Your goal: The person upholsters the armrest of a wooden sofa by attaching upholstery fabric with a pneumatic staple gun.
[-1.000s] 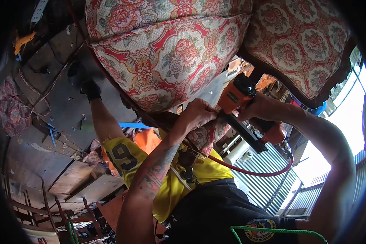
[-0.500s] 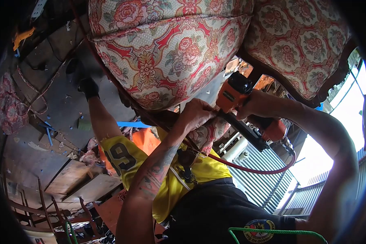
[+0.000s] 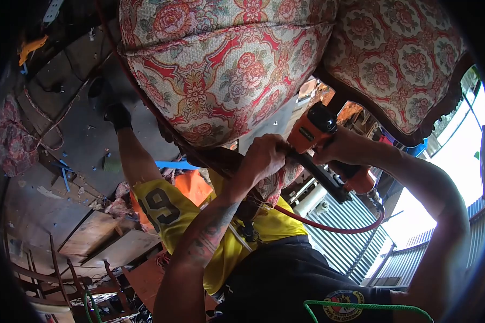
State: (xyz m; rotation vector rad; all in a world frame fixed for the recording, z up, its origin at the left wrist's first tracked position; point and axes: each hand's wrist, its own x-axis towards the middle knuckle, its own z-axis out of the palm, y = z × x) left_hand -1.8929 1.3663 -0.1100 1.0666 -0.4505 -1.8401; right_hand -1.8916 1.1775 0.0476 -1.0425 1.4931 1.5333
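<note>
Holding an air tool (image 3: 306, 134) beside a floral chair (image 3: 229, 89)

Grips the orange-and-black tool by its handle in the right hand (image 3: 337, 149). Curls the left hand (image 3: 265, 156) closed just beside the tool's nose; cannot tell the exact thing grasped there. Has the tool, in this view, between the chair and corrugated metal sheeting (image 3: 342, 242), with a red hose (image 3: 346, 231) curving from the handle's end.

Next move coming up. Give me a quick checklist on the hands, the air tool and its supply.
1. Right hand gripping the orange air tool: ok.
2. Red hose coupled to the tool: ok, looks attached.
3. Left hand well clear of the tool: not ok, right beside it.
4. Trigger finger position: cannot tell, hidden.
5. Floral fabric lying flat at the working spot: cannot tell, left hand blocks it.
</note>
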